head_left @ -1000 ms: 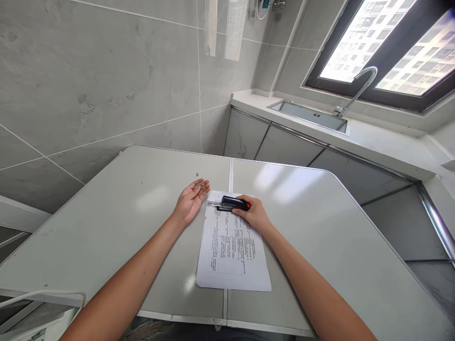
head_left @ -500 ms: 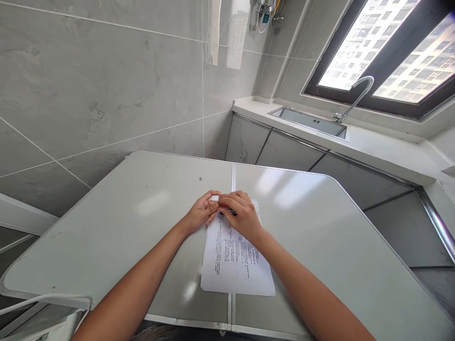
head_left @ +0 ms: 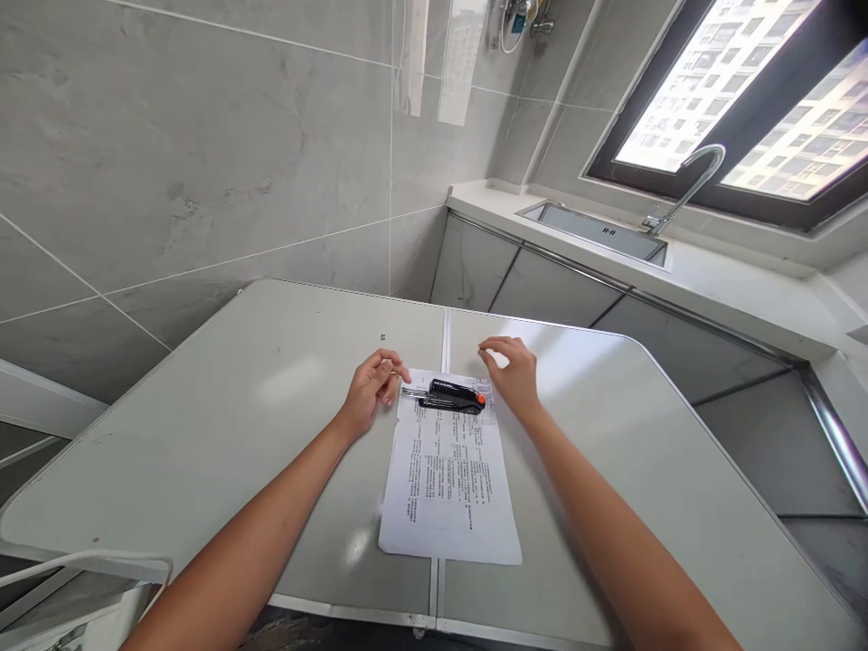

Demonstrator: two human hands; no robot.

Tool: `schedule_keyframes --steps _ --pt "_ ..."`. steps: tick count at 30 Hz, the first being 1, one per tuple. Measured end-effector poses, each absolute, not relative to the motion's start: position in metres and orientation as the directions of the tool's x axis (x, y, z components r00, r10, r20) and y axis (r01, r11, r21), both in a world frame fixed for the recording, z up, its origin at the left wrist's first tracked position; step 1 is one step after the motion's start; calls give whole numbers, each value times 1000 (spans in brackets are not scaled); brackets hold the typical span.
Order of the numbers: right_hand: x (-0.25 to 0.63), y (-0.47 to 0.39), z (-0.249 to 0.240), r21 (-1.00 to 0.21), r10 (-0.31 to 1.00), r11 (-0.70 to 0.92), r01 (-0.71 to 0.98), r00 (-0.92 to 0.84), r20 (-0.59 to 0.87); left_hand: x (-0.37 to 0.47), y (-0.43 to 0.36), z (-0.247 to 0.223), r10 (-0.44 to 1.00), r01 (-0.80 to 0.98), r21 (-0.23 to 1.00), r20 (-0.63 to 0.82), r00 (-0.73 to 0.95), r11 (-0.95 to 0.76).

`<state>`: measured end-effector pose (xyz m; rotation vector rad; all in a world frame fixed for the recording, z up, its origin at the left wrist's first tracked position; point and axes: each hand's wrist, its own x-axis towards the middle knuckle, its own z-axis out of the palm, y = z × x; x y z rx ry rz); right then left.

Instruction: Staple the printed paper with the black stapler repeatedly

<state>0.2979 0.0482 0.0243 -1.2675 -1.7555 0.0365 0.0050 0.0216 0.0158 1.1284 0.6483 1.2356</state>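
A black stapler with an orange tip (head_left: 457,396) lies across the upper part of a printed paper (head_left: 448,506), a metal part sticking out at its left end. My left hand (head_left: 372,387) is just left of the stapler's metal end, fingers loosely curled and partly apart, with nothing seen in them. Above and right of the stapler is my right hand (head_left: 512,366), thumb and index finger pinched together; what they hold, if anything, is too small to name.
The grey folding table (head_left: 576,506) has a centre seam under the paper. A small dark mark or piece (head_left: 383,337) is on its far part. Beyond stand a sink (head_left: 597,233), a faucet (head_left: 698,181) and cabinets. A white cable (head_left: 101,555) crosses the lower left edge.
My hands have moved apart from over the paper's top, the right one going right and up, the left one slightly left. The stapler now lies uncovered.
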Motion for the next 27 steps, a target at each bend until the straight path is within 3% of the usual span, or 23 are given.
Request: schedule_keyframes --steps 5,10,12,14,17,19,24,27 --pt "369 100 -14 -656 867 114 746 248 432 2 28 11 971 -389 921 120 208 -30" --pt "377 119 -39 -681 899 50 731 265 350 -4 36 4 979 -304 951 111 169 -55" --pt "377 121 -43 -676 899 73 733 245 363 -9 40 2 984 -179 978 130 121 -107" --pt "377 121 -46 -679 894 92 729 240 379 -14 44 -1 978 109 972 203 54 -208" --pt "379 119 -45 -715 890 88 694 268 370 -19 51 -6 934 606 735 356 36 -303" --pt "379 116 -41 -769 888 72 635 310 339 -20 55 -10 915 766 563 397 78 -309" --pt "379 92 -29 -965 830 -32 261 545 120 -19 61 -23 925 883 385 357 127 -269" --pt "371 58 -29 -970 837 -54 236 541 85 -18 61 -27 931 908 332 339 138 -255"
